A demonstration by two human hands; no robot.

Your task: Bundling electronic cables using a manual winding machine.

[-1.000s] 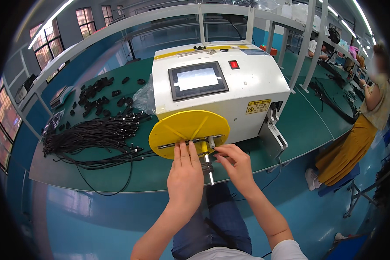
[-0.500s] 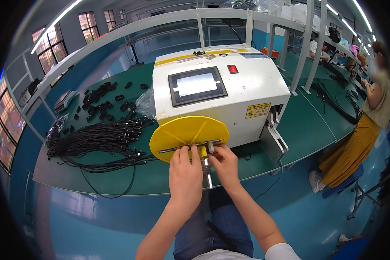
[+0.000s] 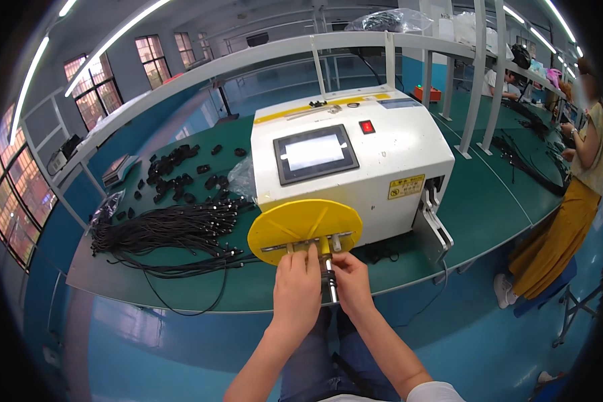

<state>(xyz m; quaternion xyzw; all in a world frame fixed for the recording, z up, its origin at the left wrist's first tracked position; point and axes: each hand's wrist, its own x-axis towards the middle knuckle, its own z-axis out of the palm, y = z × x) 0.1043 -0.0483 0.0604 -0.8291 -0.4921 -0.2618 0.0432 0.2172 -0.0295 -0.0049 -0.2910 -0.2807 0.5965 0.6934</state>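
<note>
A white box-shaped machine with a lit touch screen and a red button stands on the green bench. A yellow disc with metal pegs is mounted on its front. My left hand lies flat under the disc, fingertips at the pegs. My right hand is beside it, fingers closed around a thin metal rod that sticks out below the disc. Whether a cable runs between my fingers is hidden.
A pile of black cables and several black coiled bundles lie on the green bench left of the machine. A person in a yellow skirt stands at the right. A grey bracket hangs at the machine's right corner.
My right hand has moved left, from beside the disc's right edge to the rod under its middle, close against my left hand. The left hand has stayed at the pegs.
</note>
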